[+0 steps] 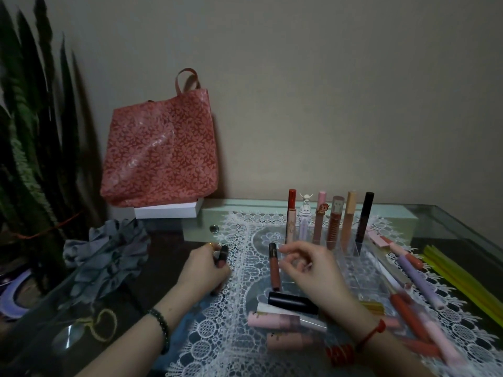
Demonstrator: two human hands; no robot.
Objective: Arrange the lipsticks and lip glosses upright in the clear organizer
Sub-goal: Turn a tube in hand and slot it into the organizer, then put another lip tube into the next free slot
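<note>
The clear organizer (366,263) stands on the lace mat with several lip glosses upright in its back row (334,221). My left hand (202,269) grips a dark-capped lipstick tube (221,255) at the mat's left edge. My right hand (307,270) hovers with loosely curled fingers just right of a brown lip gloss (273,266) lying flat; it holds nothing that I can see. A black lipstick (292,302) and pink tubes (275,319) lie near my right wrist. More glosses (416,273) lie to the organizer's right.
A red floral bag (160,148) leans on the wall over a white box (166,210). A grey scrunchie (109,254) and a plant (35,131) are at left. Yellow strips (457,270) lie at the far right on the glass table (449,221).
</note>
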